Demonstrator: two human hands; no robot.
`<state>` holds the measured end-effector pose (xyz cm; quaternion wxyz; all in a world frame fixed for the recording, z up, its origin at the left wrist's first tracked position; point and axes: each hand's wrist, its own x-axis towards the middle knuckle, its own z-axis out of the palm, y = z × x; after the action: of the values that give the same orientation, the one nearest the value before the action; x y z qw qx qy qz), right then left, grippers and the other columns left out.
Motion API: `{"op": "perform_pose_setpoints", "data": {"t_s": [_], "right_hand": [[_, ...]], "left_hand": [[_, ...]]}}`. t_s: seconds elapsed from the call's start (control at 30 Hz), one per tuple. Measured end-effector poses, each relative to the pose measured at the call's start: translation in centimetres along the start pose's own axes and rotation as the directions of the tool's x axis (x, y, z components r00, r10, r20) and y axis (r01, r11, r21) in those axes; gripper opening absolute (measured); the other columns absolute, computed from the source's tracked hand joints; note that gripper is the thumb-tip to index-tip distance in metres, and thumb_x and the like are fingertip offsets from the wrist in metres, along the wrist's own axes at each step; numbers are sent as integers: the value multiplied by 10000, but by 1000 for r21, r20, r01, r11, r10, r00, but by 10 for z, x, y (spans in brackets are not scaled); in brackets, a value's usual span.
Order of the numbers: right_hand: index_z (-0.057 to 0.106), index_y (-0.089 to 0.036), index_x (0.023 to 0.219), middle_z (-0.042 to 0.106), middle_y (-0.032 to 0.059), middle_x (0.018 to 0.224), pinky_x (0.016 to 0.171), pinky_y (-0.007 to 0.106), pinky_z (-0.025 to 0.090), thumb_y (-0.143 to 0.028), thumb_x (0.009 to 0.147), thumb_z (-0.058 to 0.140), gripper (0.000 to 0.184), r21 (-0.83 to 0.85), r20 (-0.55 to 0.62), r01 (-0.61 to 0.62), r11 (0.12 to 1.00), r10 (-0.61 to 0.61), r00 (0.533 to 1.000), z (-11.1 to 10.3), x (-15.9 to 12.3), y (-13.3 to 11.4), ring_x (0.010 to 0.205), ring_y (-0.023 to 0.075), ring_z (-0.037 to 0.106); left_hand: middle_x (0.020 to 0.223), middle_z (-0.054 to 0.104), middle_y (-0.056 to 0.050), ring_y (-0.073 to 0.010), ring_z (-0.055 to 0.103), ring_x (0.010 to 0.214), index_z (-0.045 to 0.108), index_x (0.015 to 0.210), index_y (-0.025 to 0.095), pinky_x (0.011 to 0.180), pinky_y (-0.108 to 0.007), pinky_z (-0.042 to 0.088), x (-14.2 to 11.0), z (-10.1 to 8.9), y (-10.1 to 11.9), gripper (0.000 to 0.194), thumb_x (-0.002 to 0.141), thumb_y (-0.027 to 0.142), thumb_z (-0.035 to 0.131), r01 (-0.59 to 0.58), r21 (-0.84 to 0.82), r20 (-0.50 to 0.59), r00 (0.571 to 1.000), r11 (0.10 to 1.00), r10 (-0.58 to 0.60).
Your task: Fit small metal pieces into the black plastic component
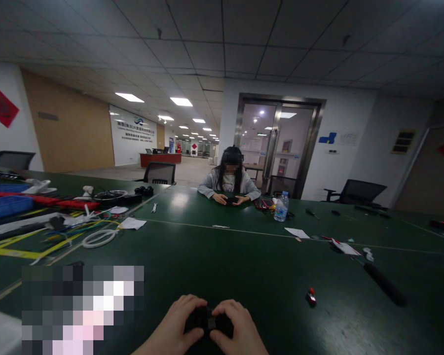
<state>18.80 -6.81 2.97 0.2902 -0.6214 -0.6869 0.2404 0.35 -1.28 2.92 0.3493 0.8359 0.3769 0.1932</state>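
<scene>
Close to me on the dark green table (163, 276), my left hand (179, 320) curls around the left side of a small black object (210, 323). My right hand (239, 325) grips its right side the same way. Thumbs press the near edge and fingers the far edge. The object is dark and mostly covered, so its kind does not show. To the right of my hands lies a small red and silver item (311, 298).
Across the table sits a person (231, 180), both hands at a dark object. A water bottle (281, 207) stands nearby. A black-handled tool (385, 284) lies right. Cables (99, 238), blue trays (7, 207) and a wrench (154, 208) are left. A pixelated patch covers the lower left.
</scene>
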Motion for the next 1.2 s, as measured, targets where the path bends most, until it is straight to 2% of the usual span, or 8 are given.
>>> {"op": "perform_pose_setpoints", "data": {"t_s": [0.13,0.3,0.5,0.73,0.83,1.0,1.07,1.2], "right_hand": [[631,-262,879,624,-6,1013,832,285,365,-159,631,643,268,-19,10,14,1000,-14,1000,1,-1,0,963,202,541],[651,-256,863,625,5,1023,852,297,355,-145,623,649,264,-26,30,-18,1000,18,999,0,0,-3,982,210,539],[656,-270,868,622,3,1039,854,303,354,-154,640,652,256,-20,32,9,1000,-9,999,0,2,-2,988,213,539],[635,-265,892,599,7,1072,873,312,352,-145,653,632,268,-14,59,-1,1000,2,998,-1,1,0,1019,219,521],[618,-235,897,595,26,1062,863,292,370,-152,687,585,228,63,15,3,998,-4,1000,-2,2,2,1018,215,524],[577,-198,938,627,40,934,814,291,412,-219,763,512,188,255,-70,-61,965,82,994,-1,3,10,917,212,576],[563,-196,983,630,46,958,819,295,420,-257,787,498,215,366,-96,-77,927,120,988,-1,3,13,941,215,576],[522,-181,1135,603,69,1106,885,309,405,-333,784,530,383,575,-132,-93,813,205,970,-2,4,20,1065,227,531]], "left_hand": [[1102,603,-43,-248,503,1023,545,1090,262,909,-383,373,2,3,-9,437,668,156,586,-38,14,-16,999,999,38],[1119,593,-28,-251,494,1043,529,1107,276,934,-396,362,3,3,-11,514,620,119,579,-38,8,5,999,999,38],[1145,575,-41,-257,485,1067,482,1169,272,949,-394,359,3,6,-17,546,645,144,568,-38,1,-15,999,999,38],[1177,543,-50,-260,459,1095,525,1099,251,960,-389,342,4,4,-13,497,626,106,567,-54,-9,5,999,999,54],[1175,543,-54,-251,462,1094,524,1103,236,962,-388,341,3,2,-9,493,630,99,558,-29,-17,17,999,999,30],[1175,558,-40,-255,471,1092,528,1106,252,963,-395,344,3,1,-6,491,636,114,561,-3,-4,10,1000,1000,3],[1174,565,-33,-254,476,1091,524,1116,263,963,-397,349,3,1,-6,488,650,122,552,-8,2,-6,1000,1000,8],[1171,578,-36,-250,493,1084,522,1132,257,966,-402,359,1,0,-2,480,670,130,536,-5,9,-5,1000,1000,6]]}}
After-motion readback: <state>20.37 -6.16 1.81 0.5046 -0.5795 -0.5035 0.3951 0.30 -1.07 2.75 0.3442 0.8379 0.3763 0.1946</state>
